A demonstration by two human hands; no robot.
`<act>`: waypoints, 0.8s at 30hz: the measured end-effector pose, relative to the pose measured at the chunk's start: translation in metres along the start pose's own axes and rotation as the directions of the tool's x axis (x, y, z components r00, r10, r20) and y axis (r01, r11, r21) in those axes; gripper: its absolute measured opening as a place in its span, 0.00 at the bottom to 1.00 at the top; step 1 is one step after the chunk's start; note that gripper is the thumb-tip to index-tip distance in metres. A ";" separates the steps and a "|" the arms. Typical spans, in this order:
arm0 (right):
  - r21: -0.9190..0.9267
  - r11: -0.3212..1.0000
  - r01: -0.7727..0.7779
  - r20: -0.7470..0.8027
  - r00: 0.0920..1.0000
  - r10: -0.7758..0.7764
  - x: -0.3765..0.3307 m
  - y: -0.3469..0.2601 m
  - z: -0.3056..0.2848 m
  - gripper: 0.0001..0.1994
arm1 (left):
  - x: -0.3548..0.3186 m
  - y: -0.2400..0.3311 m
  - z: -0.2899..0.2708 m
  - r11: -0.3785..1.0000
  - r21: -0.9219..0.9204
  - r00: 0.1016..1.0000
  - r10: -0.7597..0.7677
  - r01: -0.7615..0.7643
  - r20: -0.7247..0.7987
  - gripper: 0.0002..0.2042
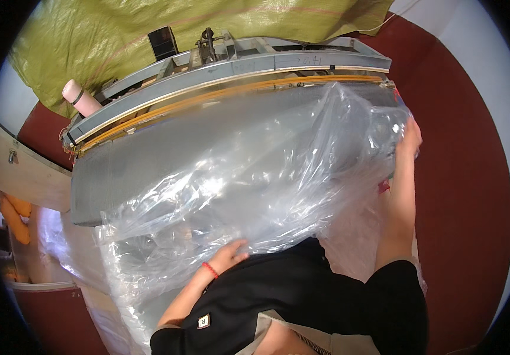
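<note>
A large sheet of clear plastic film lies crumpled over a grey sloped machine bed. My left hand rests flat on the near edge of the film, close to my body, with a red band on the wrist. My right hand reaches forward on the right and grips the film's far right edge, lifting it slightly. The film hides most of the grey surface under it.
A grey metal frame with an orange rail runs along the back of the machine. A pink roll sticks out at its left end. A green woven tarp hangs behind. Red floor lies to the right.
</note>
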State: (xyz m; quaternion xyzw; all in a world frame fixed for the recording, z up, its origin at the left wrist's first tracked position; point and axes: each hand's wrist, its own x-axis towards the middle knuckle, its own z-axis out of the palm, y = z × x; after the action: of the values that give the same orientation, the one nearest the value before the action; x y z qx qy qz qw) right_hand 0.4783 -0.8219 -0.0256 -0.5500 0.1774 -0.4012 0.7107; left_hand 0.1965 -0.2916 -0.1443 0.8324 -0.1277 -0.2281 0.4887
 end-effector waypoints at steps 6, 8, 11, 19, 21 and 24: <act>-0.237 0.971 0.033 0.571 0.813 0.112 -0.086 -0.079 0.161 0.11 | -0.064 -0.011 -0.108 0.808 -0.587 0.976 -0.156 0.039 -0.151 0.07; -0.277 0.959 0.062 0.773 0.607 0.184 -0.125 -0.096 0.198 0.13 | -0.110 -0.022 -0.174 0.771 -0.621 0.769 -0.310 -0.140 -0.559 0.10; -0.276 0.961 -0.027 0.918 0.290 0.272 -0.198 -0.123 0.249 0.11 | -0.227 -0.148 -0.267 0.930 -0.355 -0.007 -0.356 0.092 -0.934 0.12; -0.264 0.964 -0.014 0.962 0.073 0.265 -0.275 -0.146 0.293 0.13 | -0.085 0.168 -0.236 0.916 0.376 0.182 0.396 -0.138 -0.900 0.13; -0.266 0.964 -0.015 0.964 0.011 0.266 -0.287 -0.152 0.297 0.13 | -0.054 0.214 -0.225 0.646 0.757 0.398 0.723 -0.099 -0.565 0.22; -0.269 0.963 -0.010 0.962 -0.054 0.268 -0.304 -0.164 0.298 0.14 | 0.014 0.242 -0.209 0.559 0.828 0.400 0.772 -0.056 -0.494 0.27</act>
State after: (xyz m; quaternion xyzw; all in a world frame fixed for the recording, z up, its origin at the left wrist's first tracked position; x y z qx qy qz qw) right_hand 0.4365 -0.4106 0.1679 -0.7090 -0.2977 0.2100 0.6038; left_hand 0.3168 -0.2585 0.1509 0.8783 -0.1820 0.4070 0.1726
